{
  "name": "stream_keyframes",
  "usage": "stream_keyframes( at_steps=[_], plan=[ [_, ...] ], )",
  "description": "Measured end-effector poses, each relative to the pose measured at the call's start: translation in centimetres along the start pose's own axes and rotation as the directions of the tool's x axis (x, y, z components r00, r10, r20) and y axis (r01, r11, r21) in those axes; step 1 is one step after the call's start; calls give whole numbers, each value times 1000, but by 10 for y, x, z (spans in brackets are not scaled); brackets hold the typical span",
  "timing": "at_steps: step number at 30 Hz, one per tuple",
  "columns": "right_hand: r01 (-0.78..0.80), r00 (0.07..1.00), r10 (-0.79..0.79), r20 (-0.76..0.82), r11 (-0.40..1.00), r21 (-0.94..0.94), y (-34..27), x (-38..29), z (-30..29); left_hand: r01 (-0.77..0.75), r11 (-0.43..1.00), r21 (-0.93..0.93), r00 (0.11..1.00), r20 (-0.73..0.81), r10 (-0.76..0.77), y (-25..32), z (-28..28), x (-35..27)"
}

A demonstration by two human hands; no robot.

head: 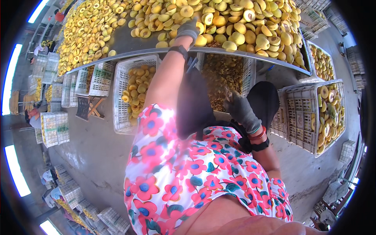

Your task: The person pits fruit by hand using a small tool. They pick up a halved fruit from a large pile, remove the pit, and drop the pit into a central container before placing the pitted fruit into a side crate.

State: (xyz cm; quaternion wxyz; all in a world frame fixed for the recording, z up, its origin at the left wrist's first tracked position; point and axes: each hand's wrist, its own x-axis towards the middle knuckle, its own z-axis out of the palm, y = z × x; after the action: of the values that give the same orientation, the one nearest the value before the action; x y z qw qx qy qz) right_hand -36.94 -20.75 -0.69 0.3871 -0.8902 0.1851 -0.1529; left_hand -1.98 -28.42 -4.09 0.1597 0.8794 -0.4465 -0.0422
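Observation:
My left hand point(188, 30), in a grey knit glove, reaches over the metal rim into yellow peach halves point(223, 20) heaped on the metal table point(123, 41). Its fingertips blend into the fruit, so a grip cannot be made out. My right hand point(239, 108), also gloved, is held low over a crate of brown and yellow scraps point(223, 76), near my dark-clad knee. Its fingers are bent, and something small and thin seems to stick out at the fingertips, too unclear to name. Several halves on the table show brown pit hollows.
Left of my legs stands a white plastic crate point(117, 97) holding peach halves. To my right are stacked crates, the top one point(302, 111) full of fruit. Another fruit heap point(88, 32) covers the table's left part. A folding stool point(91, 107), crate stacks point(54, 129) and other people are farther left.

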Motion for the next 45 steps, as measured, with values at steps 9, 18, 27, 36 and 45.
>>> stream_keyframes(
  at_steps=[9,18,27,36,45],
  plan=[
    [160,973,-179,-142,977,-138,4,1,-4,-188,938,-291,955,-279,104,15,-7,-59],
    [10,995,32,-89,899,438,-4,15,4,-121,297,-947,992,-122,15,79,-23,-187],
    [-52,946,209,-247,852,521,-36,6,-2,-50,112,-992,995,-39,97,113,-47,-234],
    [38,950,59,-306,953,299,-26,-1,1,-585,503,-636,793,-579,190,125,-37,-237],
    [306,951,-264,-162,878,368,-1,4,1,-447,226,-866,889,-402,217,123,-50,-246]
  ],
)
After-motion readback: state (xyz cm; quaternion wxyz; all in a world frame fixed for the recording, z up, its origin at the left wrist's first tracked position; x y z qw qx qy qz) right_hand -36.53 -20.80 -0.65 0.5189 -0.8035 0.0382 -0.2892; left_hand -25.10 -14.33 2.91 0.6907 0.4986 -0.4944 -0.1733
